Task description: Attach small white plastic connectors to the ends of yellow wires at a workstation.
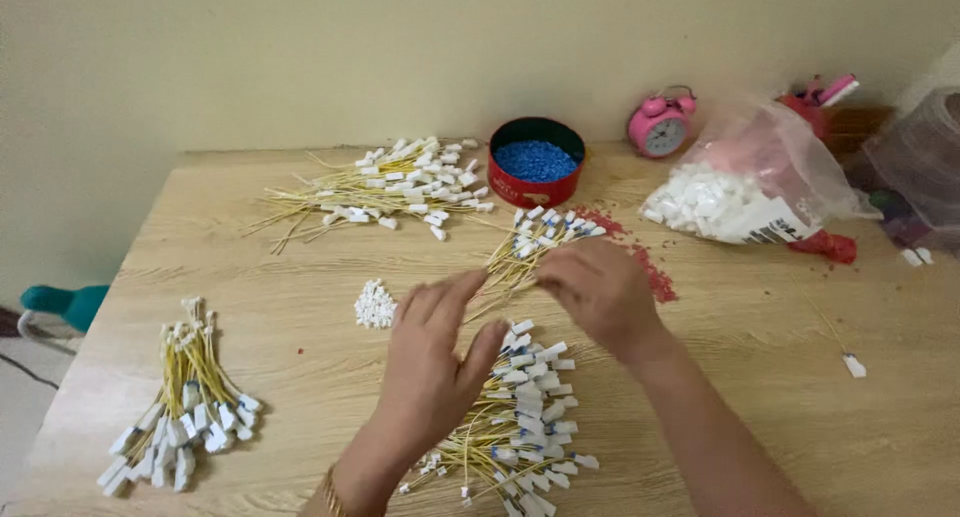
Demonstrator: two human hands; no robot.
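Wooden table [250,277] before us: our right hand [598,292] pinches yellow wires [510,267] at twelve o'clock; our left hand [432,362] spreads loose-fingered over the connector bundle [525,417].

Home worktable: pink alarm clock [660,124], wire bundles [190,407].

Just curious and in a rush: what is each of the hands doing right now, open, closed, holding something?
Left hand: open, fingers spread over the wire pile.
Right hand: closed on a yellow wire bundle.
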